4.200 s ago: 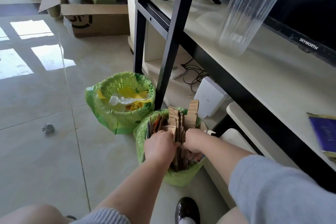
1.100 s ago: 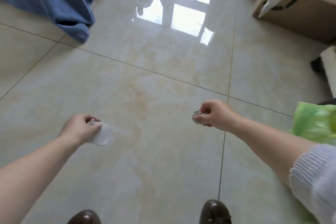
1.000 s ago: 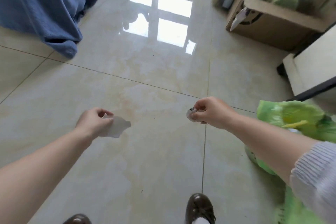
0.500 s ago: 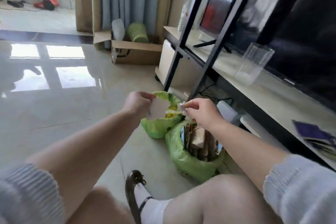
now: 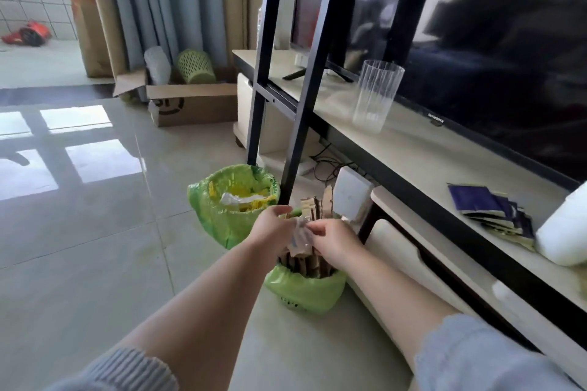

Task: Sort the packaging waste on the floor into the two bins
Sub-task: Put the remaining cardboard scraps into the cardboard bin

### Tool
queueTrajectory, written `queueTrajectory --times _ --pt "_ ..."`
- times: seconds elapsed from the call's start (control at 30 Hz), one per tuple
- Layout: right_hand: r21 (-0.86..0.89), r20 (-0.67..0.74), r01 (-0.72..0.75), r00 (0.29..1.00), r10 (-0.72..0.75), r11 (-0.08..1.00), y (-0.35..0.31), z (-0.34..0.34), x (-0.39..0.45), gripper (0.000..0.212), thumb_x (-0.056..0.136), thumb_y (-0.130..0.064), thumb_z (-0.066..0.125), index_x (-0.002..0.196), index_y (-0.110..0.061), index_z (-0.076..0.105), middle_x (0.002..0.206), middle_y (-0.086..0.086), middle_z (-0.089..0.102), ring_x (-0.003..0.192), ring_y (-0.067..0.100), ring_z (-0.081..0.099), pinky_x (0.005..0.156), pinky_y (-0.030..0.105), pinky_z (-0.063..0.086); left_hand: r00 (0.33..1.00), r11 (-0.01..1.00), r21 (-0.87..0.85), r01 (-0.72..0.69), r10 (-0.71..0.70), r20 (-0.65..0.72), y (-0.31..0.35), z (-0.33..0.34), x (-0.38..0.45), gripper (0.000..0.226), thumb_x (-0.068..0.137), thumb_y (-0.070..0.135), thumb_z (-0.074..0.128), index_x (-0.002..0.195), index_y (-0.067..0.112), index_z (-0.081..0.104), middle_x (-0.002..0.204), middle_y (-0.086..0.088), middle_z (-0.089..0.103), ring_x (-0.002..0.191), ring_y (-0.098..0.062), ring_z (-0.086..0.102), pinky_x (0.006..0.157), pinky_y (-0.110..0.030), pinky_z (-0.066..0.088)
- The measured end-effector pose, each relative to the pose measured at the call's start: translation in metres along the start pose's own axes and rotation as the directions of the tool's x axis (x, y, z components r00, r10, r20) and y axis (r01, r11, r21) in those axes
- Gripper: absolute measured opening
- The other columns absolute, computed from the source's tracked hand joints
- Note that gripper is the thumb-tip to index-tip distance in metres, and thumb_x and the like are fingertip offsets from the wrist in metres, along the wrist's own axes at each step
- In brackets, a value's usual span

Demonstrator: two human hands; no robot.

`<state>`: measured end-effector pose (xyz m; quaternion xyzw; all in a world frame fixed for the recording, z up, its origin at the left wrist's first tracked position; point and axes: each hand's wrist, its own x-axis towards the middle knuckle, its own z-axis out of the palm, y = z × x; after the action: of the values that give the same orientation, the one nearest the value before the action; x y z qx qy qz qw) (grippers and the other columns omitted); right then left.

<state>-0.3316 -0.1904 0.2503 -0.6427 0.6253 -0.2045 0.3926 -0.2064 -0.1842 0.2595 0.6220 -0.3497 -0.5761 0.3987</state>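
Grip: both hands met over the nearer bin, the left hand (image 5: pixel 273 229) and the right hand (image 5: pixel 330 234) each pinching a side of one pale, crumpled scrap (image 5: pixel 300 233) — whether it was one piece or two pressed together could not be told.

Scrap: it hung in the air between the fingertips, just above the cardboard strips (image 5: pixel 313 212) that stood upright and packed the nearer bin (image 5: pixel 305 290).

Bins: two green-lined bins sat side by side on the floor, the farther bin (image 5: pixel 233 200) holding yellow and white plastic-looking waste, the nearer one crammed with cardboard.

Surroundings: a black frame leg (image 5: pixel 301 124) rose just behind the bins; a TV stand (image 5: pixel 422 152) ran along the right, bearing a clear ribbed cup (image 5: pixel 376 95) and a stack of purple packets (image 5: pixel 489 209).

Risk, wrong bin: the scrap looked like thin film or foil, yet it hovered over the cardboard — released there, it would likely have landed in the wrong pile.

Risk, bounce-out: the nearer bin looked full to the rim, so a light scrap dropped on the strip tops could have slid off to the floor.

Risk, tip: a push into the packed strips might have tilted the bin against its neighbour.
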Motion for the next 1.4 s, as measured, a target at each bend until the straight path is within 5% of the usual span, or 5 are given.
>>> queueTrajectory --times 0.53,0.8,1.0,1.27,1.4 --pt "-0.037 0.468 -0.143 0.872 0.144 0.989 0.031 0.018 0.101 0.016 0.085 -0.030 0.061 0.099 -0.031 0.053 0.086 -0.002 0.054 0.079 0.014 0.049 0.068 0.027 0.043 0.979 0.974 0.106 0.202 -0.201 -0.020 -0.023 0.019 0.127 0.057 0.085 -0.001 0.057 0.138 0.016 0.044 0.118 -0.016 0.060 0.103 -0.031 0.062 0.092 -0.044 0.052" --pt "-0.419 0.355 -0.063 0.907 0.227 0.906 0.043 0.024 0.126 0.024 0.094 -0.022 0.045 0.103 -0.005 0.060 0.087 0.011 0.052 0.082 0.027 0.054 0.066 0.033 0.043 0.975 0.939 0.269 0.216 -0.220 -0.017 -0.035 0.027 0.152 0.021 0.085 0.006 0.064 0.067 0.015 0.058 0.073 -0.011 0.059 0.071 -0.024 0.058 0.082 -0.045 0.057" --pt "-0.589 0.232 -0.189 0.892 0.388 0.786 0.050 0.033 0.140 0.031 0.092 -0.019 0.050 0.119 -0.006 0.057 0.087 0.011 0.047 0.092 0.028 0.053 0.075 0.034 0.047 0.982 0.895 0.425 0.135 -0.178 0.062 -0.036 0.030 0.151 0.035 0.084 -0.008 0.042 0.071 0.009 0.070 0.053 -0.002 0.059 0.067 -0.023 0.052 0.065 -0.031 0.048" --pt "-0.620 -0.010 -0.162 0.980 0.199 0.767 0.059 0.036 0.101 0.030 0.092 -0.030 0.046 0.117 -0.020 0.059 0.118 0.008 0.060 0.104 0.032 0.058 0.073 0.036 0.046 0.973 0.469 0.862 -0.191 -0.023 0.228 -0.043 0.042 0.144 0.038 0.090 0.000 0.037 0.122 0.005 0.056 0.114 -0.014 0.062 0.102 -0.028 0.060 0.084 -0.035 0.051" --pt "-0.395 -0.074 -0.190 0.982 0.175 0.899 0.051 0.018 0.064 0.036 0.088 -0.050 0.042 0.112 -0.025 0.053 0.112 0.007 0.056 0.100 0.032 0.056 0.079 0.038 0.049 0.975 0.504 0.838 -0.208 0.039 0.219 -0.033 0.035 0.123 0.045 0.090 0.009 0.045 0.135 0.013 0.044 0.127 -0.013 0.054 0.109 -0.029 0.056 0.076 -0.030 0.047"
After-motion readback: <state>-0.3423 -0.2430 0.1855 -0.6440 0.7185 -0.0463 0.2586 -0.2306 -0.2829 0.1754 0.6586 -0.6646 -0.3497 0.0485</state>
